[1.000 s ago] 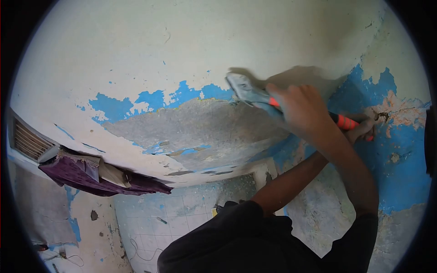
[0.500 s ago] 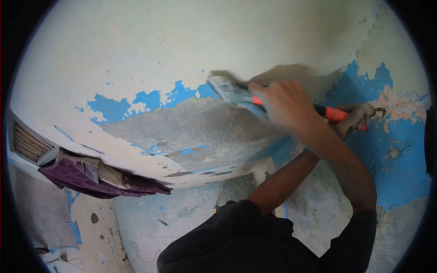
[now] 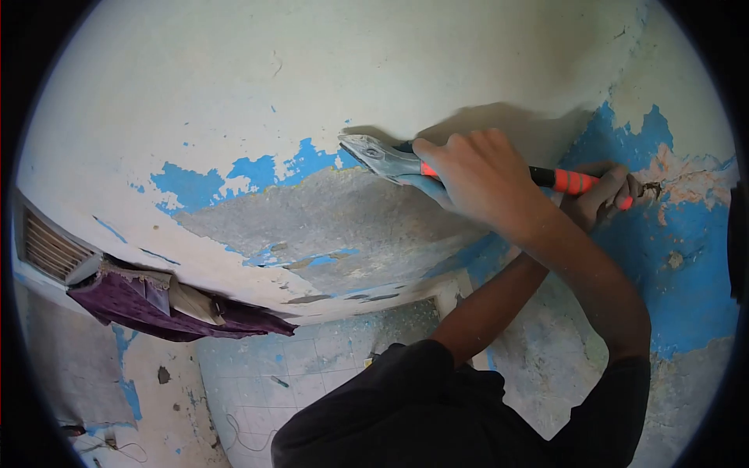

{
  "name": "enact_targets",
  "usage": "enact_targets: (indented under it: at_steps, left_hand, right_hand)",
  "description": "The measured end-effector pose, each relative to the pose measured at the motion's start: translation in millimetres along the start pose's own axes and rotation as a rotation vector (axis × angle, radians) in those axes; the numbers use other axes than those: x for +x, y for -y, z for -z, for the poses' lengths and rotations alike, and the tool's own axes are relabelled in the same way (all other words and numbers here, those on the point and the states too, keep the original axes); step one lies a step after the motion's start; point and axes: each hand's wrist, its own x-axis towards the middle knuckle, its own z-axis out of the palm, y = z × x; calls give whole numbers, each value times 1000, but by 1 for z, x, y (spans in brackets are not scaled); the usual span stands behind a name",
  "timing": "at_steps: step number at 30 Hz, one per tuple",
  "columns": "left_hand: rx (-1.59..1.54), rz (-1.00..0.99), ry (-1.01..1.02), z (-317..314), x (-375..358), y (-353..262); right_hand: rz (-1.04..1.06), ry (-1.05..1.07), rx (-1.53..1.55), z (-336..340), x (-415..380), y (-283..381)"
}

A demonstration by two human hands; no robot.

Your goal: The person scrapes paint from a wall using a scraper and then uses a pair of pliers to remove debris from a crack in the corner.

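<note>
A long-handled paint scraper [image 3: 382, 158] lies slantwise across the wall, its grey head at the left and its black and orange handle running right. The blade edge is at the border between blue paint [image 3: 257, 170] and bare grey plaster [image 3: 343, 207]. My right hand [image 3: 488, 175] is closed around the handle just behind the head. Farther right, my left hand [image 3: 602, 199] grips the orange end of the handle, with its tip showing past the fingers. My forearms cross, the right one in front of the left.
Pale paint covers the wall [image 3: 328, 70] above. On the right, a blue wall section [image 3: 671, 288] has a broken, crumbling patch [image 3: 679, 183]. A purple cloth [image 3: 168, 312] hangs beside a slatted vent [image 3: 55, 243] at left. Below is a tiled floor [image 3: 304, 363] with a cord.
The scraper head has slid a little left along the wall, and my right hand has moved with it. My left hand stays at the handle's end.
</note>
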Motion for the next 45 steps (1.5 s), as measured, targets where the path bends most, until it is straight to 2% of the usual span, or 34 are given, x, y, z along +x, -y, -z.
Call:
enact_targets:
  at_steps: [2, 5, 7, 10, 11, 12, 13, 14, 16, 18, 21, 22, 24, 27, 29, 31, 33, 35, 37, 38, 39, 41, 45]
  left_hand:
    - [156, 31, -4, 8, 0, 2]
    - [462, 172, 52, 36, -23, 35]
    - [823, 156, -55, 81, -70, 62]
    - [696, 415, -349, 130, -180, 39]
    - [673, 474, -428, 147, -223, 24]
    - [940, 527, -521, 151, -256, 2]
    - [999, 797, -665, 137, -276, -33]
    - [1059, 799, -725, 138, -310, -55]
    - [1238, 602, -746, 123, -353, -105]
    - [1244, 698, -874, 99, -383, -150]
    - [1110, 458, -956, 40, -392, -198]
    - [1174, 433, -1029, 17, -384, -208]
    - [1265, 394, -1044, -11, -379, -228]
    - [1349, 402, -1140, -43, -350, -246]
    - [1419, 389, -1120, -54, -345, -253]
    - [1480, 342, -1083, -62, -349, -261]
    - [1498, 361, -1055, -58, -343, -272]
    - [1491, 398, -1045, -57, -329, -280]
    - [1610, 380, -964, -51, -329, -281]
    - [1665, 370, -916, -48, -329, -280]
    - [1624, 344, -992, -60, -328, -280]
    - [1704, 317, -964, -62, -329, -274]
    - [1696, 348, -979, -62, -331, -274]
  right_hand:
    - [-25, -1, 42, 12, 0, -2]
    - [-283, 36, 321, 18, -11, -18]
    - [-373, -86, 569, -4, -24, -13]
    - [-606, -262, 924, -45, -41, 14]
    - [-637, -433, 1050, -81, -46, 24]
    - [-772, -438, 1285, -107, -52, 39]
    - [-922, -476, 1512, -134, -58, 55]
    - [-1173, -318, 1844, -147, -62, 75]
    - [-1122, -301, 2135, -174, -58, 123]
    - [-1049, -226, 2194, -171, -43, 165]
    - [-908, -179, 2390, -138, -13, 196]
    - [-865, -161, 2459, -120, -5, 200]
    - [-798, -138, 2553, -87, 10, 203]
    - [-801, -187, 2658, -63, 23, 198]
    - [-819, -229, 2740, -58, 26, 199]
    - [-782, -182, 2777, -43, 32, 207]
    - [-774, -178, 2734, -33, 41, 204]
    - [-796, -330, 2713, -36, 44, 197]
    - [-762, -422, 2693, -37, 44, 188]
    - [-754, -405, 2743, -35, 45, 191]
    - [-746, -388, 2791, -32, 46, 195]
    - [-702, -355, 2870, -31, 45, 196]
    - [-679, -412, 2879, -32, 42, 199]
